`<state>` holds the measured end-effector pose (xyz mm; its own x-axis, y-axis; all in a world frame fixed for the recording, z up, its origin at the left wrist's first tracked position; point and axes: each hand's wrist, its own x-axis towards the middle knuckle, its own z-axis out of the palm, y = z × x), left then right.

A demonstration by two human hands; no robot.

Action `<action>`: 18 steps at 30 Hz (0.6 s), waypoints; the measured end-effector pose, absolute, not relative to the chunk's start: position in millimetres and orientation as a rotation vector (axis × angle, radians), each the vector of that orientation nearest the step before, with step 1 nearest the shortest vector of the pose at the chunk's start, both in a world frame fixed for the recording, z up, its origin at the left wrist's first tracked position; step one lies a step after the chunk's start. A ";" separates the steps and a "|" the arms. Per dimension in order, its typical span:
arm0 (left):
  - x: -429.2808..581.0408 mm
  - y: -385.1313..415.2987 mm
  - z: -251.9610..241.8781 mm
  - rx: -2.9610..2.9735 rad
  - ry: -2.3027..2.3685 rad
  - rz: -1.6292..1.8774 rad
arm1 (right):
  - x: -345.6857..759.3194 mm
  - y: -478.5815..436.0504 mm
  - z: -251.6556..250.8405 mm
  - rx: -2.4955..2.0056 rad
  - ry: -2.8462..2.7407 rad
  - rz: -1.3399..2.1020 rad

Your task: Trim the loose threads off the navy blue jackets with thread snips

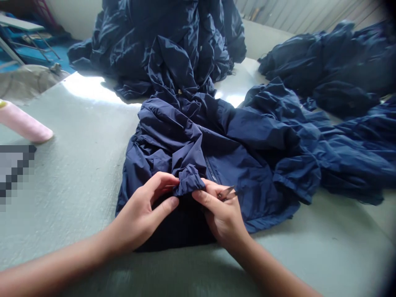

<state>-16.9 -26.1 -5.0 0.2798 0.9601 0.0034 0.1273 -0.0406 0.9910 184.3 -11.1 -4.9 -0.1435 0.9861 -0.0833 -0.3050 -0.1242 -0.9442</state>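
A navy jacket [229,150] lies spread on the pale table in front of me, its zipper [210,168] running down the front. Its gathered sleeve cuff [189,181] is raised between my hands. My left hand [145,206] pinches the cuff's left edge between thumb and fingers. With thumb and forefinger, my right hand [221,210] grips the right edge. Tucked in that same hand is a pair of small dark thread snips [228,193], blades pointing out to the right; their handle is hidden by the fingers.
Behind the jacket rises a large heap of navy garments [167,24]. More garments [334,62] are piled at the right, some touching the jacket. A pink thread cone [26,121] lies on the table [77,173] at left, near a pixelated patch.
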 end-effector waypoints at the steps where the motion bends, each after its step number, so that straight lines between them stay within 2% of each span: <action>1: -17.8 -23.1 -4.2 1.430 1.087 0.981 | 183.9 -10.3 -4.3 -0.952 -0.962 1.544; 8: -23.6 -10.2 -1.1 1.342 1.157 0.959 | 186.9 -10.2 10.7 -0.974 -0.752 1.730; 18: -14.1 -19.6 -6.4 0.644 0.750 0.836 | 179.6 -14.3 6.5 -1.052 -0.602 1.717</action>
